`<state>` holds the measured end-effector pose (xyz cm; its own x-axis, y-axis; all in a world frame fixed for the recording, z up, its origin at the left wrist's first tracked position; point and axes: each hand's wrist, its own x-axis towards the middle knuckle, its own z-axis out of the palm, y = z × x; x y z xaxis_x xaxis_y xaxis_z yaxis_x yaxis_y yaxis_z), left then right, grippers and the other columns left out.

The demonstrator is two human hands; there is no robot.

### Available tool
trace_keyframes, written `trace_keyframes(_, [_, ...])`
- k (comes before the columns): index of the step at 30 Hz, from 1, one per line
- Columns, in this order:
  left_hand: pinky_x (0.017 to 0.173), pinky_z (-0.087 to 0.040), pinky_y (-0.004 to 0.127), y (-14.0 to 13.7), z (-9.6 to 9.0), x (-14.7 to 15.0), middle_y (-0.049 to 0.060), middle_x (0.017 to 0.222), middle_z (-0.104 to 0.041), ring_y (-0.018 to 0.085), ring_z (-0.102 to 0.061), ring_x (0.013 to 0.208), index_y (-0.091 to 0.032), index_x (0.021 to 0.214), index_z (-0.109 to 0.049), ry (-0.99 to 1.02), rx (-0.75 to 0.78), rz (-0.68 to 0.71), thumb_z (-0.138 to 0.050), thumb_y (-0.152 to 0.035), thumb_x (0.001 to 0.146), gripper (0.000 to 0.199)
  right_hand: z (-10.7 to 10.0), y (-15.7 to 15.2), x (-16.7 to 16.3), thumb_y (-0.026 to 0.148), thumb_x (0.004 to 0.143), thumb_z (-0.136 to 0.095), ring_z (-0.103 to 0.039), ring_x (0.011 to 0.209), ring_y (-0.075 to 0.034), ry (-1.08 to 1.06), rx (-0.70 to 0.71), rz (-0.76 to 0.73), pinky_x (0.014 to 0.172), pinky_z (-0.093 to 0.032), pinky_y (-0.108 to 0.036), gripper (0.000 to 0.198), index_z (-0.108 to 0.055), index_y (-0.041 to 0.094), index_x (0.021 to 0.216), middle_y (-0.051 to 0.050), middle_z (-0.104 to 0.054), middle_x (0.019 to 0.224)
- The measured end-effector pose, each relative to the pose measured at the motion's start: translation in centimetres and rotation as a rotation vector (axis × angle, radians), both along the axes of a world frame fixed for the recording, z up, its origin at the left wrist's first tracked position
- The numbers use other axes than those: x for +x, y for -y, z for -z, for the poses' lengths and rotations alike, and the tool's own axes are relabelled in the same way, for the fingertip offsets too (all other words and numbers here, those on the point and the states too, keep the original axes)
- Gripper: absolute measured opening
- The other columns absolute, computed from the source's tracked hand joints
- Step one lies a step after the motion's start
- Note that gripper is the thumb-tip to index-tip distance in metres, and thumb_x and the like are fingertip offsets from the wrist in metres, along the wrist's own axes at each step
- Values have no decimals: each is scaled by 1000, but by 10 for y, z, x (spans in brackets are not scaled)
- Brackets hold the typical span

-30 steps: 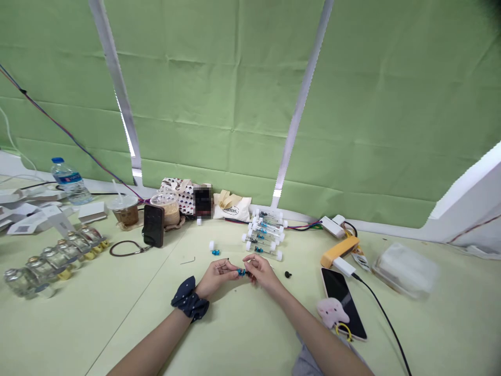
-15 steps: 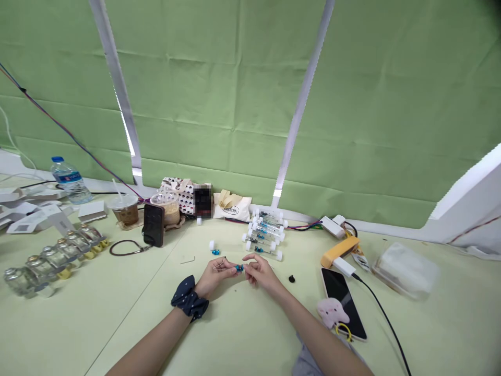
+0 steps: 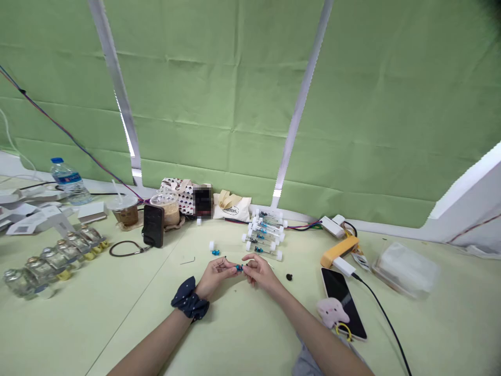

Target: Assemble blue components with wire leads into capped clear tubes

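Note:
My left hand (image 3: 216, 273), with a dark dotted scrunchie (image 3: 190, 299) at the wrist, is closed in a pinch on a small blue part (image 3: 238, 268). A thin metal rod also shows among its fingers. From the other side, my right hand (image 3: 260, 272) pinches the same blue part with thumb and forefinger. Its exact kind is too small to tell. Behind my left hand lie another small blue piece (image 3: 215, 252) and a white cap (image 3: 212, 245). An L-shaped hex key (image 3: 188, 260) rests to the left. A small black round piece (image 3: 289, 277) lies right of my right hand.
Several clear tubes with white caps (image 3: 263, 236) are stacked behind my hands. Glass jars (image 3: 47, 257), a drink cup (image 3: 124, 210) and a standing black phone-like device (image 3: 153, 225) are on the left. To the right lie a phone (image 3: 340, 292), an orange device (image 3: 340, 251) and a plastic box (image 3: 407, 269).
The black round piece has shifted slightly to the left. Both hands stay in nearly the same place, still pinching the small blue part.

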<state>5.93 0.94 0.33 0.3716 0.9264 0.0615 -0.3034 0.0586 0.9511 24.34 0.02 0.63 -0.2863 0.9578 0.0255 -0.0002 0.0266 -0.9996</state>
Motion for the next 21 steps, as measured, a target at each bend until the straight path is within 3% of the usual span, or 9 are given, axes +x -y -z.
trace_keyframes(7, [84,-47,38,-1,1,-2,10,89,-70,20,-65,81,-11,71,-58,13,-6,15,-72,-23,67,19,0,-1,1,51,72,-59,-48,43,-7,-2,-7,17,37,-36,-17,40,-46,20,94,5,-56,60])
trace_keyframes(12, [80,-49,37,0,1,0,12,91,-70,20,-65,81,-11,68,-57,5,-10,99,-74,-21,65,20,6,-6,1,59,72,-54,-46,39,-7,31,-38,70,34,-35,-17,42,-48,17,77,4,-54,55])
trace_keyframes(15, [81,-48,37,0,1,0,12,91,-70,19,-64,81,-11,69,-57,-7,-9,76,-73,-22,65,20,9,-7,1,61,71,-53,-46,38,-7,53,-50,68,34,-35,-18,45,-48,16,70,3,-54,54])
trace_keyframes(21, [79,-48,35,-2,2,-2,10,93,-67,18,-64,79,-11,69,-58,2,13,18,-73,-23,65,19,2,-3,1,59,70,-56,-47,40,-6,50,-42,44,35,-34,-17,44,-50,16,75,2,-56,58])
